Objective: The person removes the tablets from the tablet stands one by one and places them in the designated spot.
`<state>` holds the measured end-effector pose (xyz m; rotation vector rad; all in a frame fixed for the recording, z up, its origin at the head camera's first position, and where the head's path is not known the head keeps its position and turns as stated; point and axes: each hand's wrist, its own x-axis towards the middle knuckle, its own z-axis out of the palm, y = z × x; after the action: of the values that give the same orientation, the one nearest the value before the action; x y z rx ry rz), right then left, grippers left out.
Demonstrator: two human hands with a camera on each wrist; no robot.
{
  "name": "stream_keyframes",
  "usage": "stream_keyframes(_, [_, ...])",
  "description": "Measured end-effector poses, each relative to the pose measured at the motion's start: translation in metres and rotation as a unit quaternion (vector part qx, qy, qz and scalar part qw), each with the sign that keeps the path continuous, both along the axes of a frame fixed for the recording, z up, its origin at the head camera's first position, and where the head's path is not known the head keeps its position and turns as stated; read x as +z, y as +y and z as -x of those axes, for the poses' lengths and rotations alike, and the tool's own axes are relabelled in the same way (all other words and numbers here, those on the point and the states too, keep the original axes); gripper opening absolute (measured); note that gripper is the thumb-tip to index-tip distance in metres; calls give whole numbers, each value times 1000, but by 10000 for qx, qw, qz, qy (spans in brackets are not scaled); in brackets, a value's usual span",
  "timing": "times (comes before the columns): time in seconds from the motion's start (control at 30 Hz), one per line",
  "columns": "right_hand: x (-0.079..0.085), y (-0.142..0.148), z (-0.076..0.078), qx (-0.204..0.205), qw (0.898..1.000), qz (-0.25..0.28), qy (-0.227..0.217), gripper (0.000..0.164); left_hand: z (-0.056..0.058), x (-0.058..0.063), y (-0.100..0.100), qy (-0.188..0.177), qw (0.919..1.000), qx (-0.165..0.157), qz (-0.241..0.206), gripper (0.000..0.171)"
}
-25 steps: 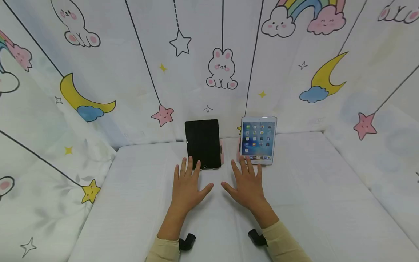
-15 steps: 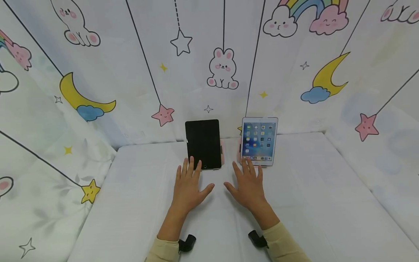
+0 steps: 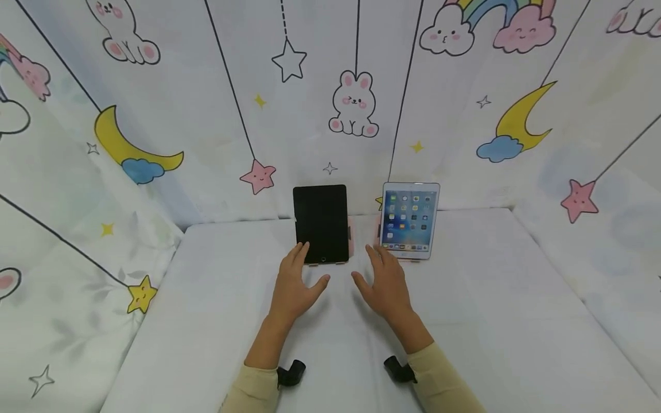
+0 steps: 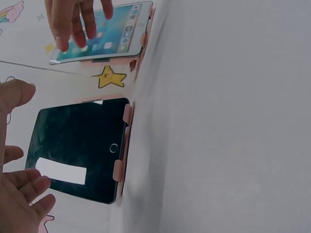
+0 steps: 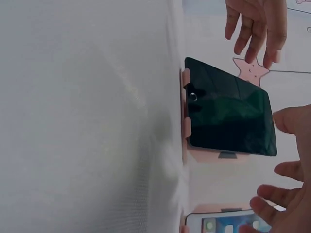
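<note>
In the head view, a dark-screened black tablet [image 3: 321, 221] leans on a pink stand [image 4: 118, 171]. To its right a white tablet [image 3: 410, 218], its screen lit with app icons, leans on a second pink stand [image 3: 377, 230]. My left hand [image 3: 294, 289] is held in front of the black tablet's lower left corner, palm turned inward, thumb apart from the fingers. My right hand [image 3: 387, 287] is raised before the white tablet's lower left corner in the same way. Both hands hold nothing. In the wrist views the fingers look relaxed and slightly bent; whether any fingertip touches a screen I cannot tell.
A white cloth covers the table [image 3: 490, 298]. Behind the tablets hangs a white backdrop [image 3: 310, 126] printed with bunnies, stars and moons. Each wrist wears a small black camera, one on the left [image 3: 291, 373] and one on the right [image 3: 399, 370].
Both hands have turned from palm-down with spread fingers to palms facing inward, with the fingers closer together. The right hand's fingers have shifted slightly left, off the white tablet's lower edge.
</note>
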<state>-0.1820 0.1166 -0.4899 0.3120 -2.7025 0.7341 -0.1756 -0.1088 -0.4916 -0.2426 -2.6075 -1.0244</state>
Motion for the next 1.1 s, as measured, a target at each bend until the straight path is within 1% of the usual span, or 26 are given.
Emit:
stream_keyframes(0.1, [1,-3,5,79,9992,394,-18,67,7,3,-4,114,9987,154,-466,82])
stream_keyframes(0.2, [1,-5,13,87,9972,730,-101,64,17,5,-7,170,9950,216,-959,80])
stream_keyframes(0.27, [1,-7,17,111,9950,978,-147,62,23,5,-9,118,9914,229,-1281,80])
stream_keyframes(0.37, [2,-12,25,69,9912,1300,-246,59,31,4,-11,-46,9860,263,-1647,80])
stream_keyframes(0.53, [2,-26,42,-23,9805,1940,-316,57,41,4,-13,-233,9759,369,-2140,81])
stream_keyframes(0.7, [-4,-40,56,-93,9670,2518,-379,57,51,-3,-15,-293,9678,455,-2460,81])
stream_keyframes(0.93, [-17,-49,66,-389,9450,3177,-670,56,61,-15,-15,-329,9616,581,-2663,76])
stream_keyframes(1.1, [-29,-53,70,-547,9377,3315,-885,53,65,-28,-16,-514,9539,750,-2861,72])
